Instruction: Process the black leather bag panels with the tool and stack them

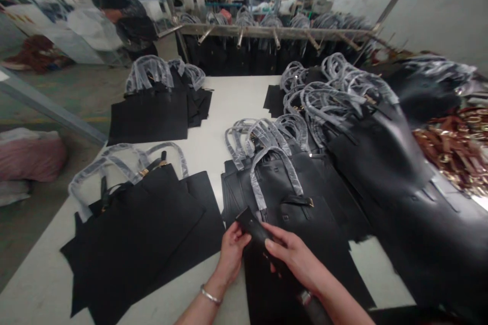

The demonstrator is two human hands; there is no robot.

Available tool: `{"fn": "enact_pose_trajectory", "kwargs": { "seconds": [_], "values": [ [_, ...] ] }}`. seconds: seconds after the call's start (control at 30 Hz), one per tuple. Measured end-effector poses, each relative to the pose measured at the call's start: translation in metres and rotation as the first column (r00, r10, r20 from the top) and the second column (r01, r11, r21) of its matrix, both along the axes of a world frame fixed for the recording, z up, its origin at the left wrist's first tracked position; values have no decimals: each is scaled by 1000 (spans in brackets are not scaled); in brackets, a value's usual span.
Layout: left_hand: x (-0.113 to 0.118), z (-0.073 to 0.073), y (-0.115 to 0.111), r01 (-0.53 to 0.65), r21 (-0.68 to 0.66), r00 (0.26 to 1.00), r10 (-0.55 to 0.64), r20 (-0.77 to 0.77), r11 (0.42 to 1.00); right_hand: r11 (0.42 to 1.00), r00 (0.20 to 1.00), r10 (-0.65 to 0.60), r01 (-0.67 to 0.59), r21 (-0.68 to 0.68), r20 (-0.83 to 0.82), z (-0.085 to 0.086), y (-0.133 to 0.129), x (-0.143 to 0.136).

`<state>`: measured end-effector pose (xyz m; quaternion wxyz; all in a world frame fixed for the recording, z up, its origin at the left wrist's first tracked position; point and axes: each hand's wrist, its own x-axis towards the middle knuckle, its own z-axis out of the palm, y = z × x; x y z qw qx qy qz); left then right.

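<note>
Two hands, one black strip gripped between them above the bench (pixel 229 99).
Left hand (pixel 232 251) pinches the strip's (pixel 251 226) far end; right hand (pixel 292 253) clasps its middle, thumb on top. Strip is narrow, leather-like, over the black pieces at bench near-middle. Front bag panel (pixel 280 177) there: smooth, slight sheen, one arched handle (pixel 256 188) in crinkly clear film. Left side: two stacks, near (pixel 141 238) and far (pixel 150 117), matte, overlapping, sheet count unclear. One silvery bracelet (pixel 211 295), left wrist. One heap of brown straps (pixel 453 150), gold-toned metal, right. Five rack pegs (pixel 240 38) behind.
</note>
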<state>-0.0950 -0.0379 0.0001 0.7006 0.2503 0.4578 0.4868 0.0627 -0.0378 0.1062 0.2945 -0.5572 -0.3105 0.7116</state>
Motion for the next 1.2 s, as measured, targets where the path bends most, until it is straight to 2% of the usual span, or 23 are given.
{"fn": "enact_pose_trajectory", "kwargs": {
  "seconds": [0.07,0.17,0.27,0.4,0.47,0.53,0.57,0.6,0.63,0.7,0.73,0.8,0.9,0.97,1.07,1.2],
  "values": [
    [1,-1,1,42,29,999,-42,22,999,996,996,-84,83,31,24,1,4,0],
    [-2,-8,6,-11,-48,1000,10,-19,999,987,986,-159,157,31,59,4,3,11],
    [-10,-22,14,-87,-128,990,72,-121,988,984,979,-173,177,-24,109,1,-15,38],
    [-21,-34,22,-19,-74,964,-1,-267,997,954,943,-263,285,-88,206,-10,-50,81],
    [-21,-30,22,-52,57,866,74,-494,997,941,925,-290,323,-105,246,-16,-62,97],
    [-16,-19,22,-26,294,656,238,-717,956,940,922,-284,322,-111,263,-19,-67,104],
    [-10,-12,22,52,402,553,309,-774,914,944,925,-276,313,-109,262,-20,-67,105],
    [-2,-6,24,164,472,489,345,-802,866,948,930,-264,300,-110,255,-21,-66,105],
    [9,-1,27,286,499,467,336,-818,818,951,935,-254,288,-110,246,-22,-64,103],
    [32,4,37,473,470,488,222,-844,745,958,944,-237,266,-105,227,-25,-58,98],
    [44,3,44,533,435,499,146,-854,726,962,948,-229,255,-101,222,-27,-54,96],
    [62,-3,60,600,353,487,23,-873,718,967,952,-207,234,-99,224,-31,-45,91],
    [73,-16,77,662,258,421,-64,-905,704,969,949,-201,229,-94,243,-32,-32,83],
    [72,-19,81,695,227,371,-70,-926,682,957,927,-266,287,-45,263,-28,-25,79],
    [71,-14,79,719,175,277,-46,-960,672,899,860,-436,430,86,264,-16,-17,82],
    [91,0,79,706,166,146,87,-985,689,848,797,-526,515,121,296,-8,-20,105]
  ]
}}
